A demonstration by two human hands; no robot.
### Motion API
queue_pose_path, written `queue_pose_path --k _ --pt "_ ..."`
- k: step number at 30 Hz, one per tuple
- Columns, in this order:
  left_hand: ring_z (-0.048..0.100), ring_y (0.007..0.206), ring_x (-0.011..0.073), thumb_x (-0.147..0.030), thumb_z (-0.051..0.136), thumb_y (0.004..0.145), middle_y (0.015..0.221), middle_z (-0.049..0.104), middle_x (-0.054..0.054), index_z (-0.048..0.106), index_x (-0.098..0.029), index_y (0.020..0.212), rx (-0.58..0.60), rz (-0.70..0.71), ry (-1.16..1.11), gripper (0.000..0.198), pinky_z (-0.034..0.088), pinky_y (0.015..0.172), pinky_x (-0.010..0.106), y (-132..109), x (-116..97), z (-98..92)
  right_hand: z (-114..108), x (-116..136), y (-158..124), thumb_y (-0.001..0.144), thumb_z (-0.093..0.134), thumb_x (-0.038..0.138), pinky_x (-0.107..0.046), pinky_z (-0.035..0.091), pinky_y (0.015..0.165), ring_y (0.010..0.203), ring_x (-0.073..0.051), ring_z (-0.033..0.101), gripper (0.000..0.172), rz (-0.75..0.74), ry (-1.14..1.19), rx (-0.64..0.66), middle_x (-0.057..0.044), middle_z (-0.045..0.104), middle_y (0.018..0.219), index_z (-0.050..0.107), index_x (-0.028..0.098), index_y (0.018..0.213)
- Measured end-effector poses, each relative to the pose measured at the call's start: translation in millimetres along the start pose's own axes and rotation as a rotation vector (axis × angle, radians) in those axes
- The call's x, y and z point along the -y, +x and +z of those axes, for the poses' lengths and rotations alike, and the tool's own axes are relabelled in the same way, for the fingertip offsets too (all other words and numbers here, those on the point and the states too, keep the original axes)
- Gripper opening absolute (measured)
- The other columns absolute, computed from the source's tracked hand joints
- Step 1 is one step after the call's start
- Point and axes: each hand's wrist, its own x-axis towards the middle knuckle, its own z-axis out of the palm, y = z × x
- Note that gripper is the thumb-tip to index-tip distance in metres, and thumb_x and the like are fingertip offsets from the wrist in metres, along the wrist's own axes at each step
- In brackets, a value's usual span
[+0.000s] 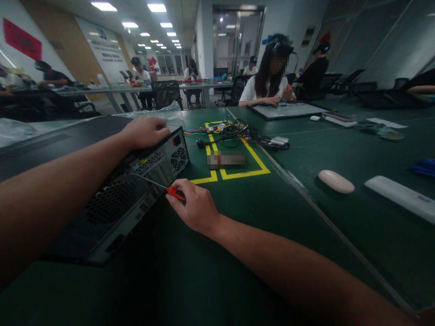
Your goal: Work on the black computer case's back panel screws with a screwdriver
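A dark computer case (112, 199) lies on its side at the left, its rear panel with vents and ports facing me. On its top edge, near the back corner, rests my left hand (146, 131), its fingers curled and their tips mostly hidden. My right hand (193, 206) is closed on the orange handle of a screwdriver (176, 194). The thin shaft points up and left, and its tip is at the rear panel, around the slot area. Whether the tip sits in a screw is too small to tell.
Tangled cables (238, 131) lie past the case, near yellow tape (246, 174) and a blurred block. A pale oval object (336, 181) and a white bar (401, 197) are at the right. A person (268, 81) works across the green table (272, 203).
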Motion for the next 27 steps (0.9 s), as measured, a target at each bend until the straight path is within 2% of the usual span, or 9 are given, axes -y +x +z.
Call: queue_pose_path --k 15,27 --pt "0.057 0.078 0.0246 -0.049 0.037 0.09 0.086 0.063 0.01 0.065 -0.019 0.088 -0.006 0.018 -0.005 0.041 0.038 0.07 0.037 2.0 3.1 1.3 0.1 0.1 -0.3 0.106 0.054 0.044 -0.032 0.054 0.082 0.096 -0.02 0.075 0.026 -0.021 -0.015 -0.021 -0.006 0.076 0.106 0.058 0.021 0.118" --pt "0.058 0.08 0.025 -0.047 0.039 0.092 0.087 0.066 0.011 0.071 -0.017 0.095 0.007 0.016 0.016 0.044 0.039 0.071 0.037 1.9 1.4 0.1 -1.1 1.1 -0.5 0.106 0.052 0.044 -0.032 0.055 0.085 0.098 -0.02 0.074 0.028 -0.003 -0.001 -0.009 -0.007 0.076 0.109 0.058 0.022 0.121"
